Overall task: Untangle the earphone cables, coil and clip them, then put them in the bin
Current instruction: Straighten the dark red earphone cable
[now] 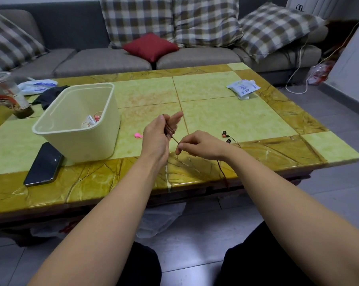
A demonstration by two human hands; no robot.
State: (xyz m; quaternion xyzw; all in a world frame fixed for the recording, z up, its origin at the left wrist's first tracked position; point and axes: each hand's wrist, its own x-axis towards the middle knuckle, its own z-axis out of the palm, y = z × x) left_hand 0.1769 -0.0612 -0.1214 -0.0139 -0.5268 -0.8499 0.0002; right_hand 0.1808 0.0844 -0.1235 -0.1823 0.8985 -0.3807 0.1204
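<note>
Dark earphone cable (170, 131) — thin, light, limp — is wound in loops round the straight, upright fingers of the left hand (158, 137), above the table (257, 120). The free run is pinched between thumb and forefinger of the right hand (201, 146). Slack hangs over the near edge. The earbuds (226, 137) lie on the table. Light tension is judged enough — the cord is best held, not the buds. A pink clip (138, 135) lies beside the bin (104, 129).
</note>
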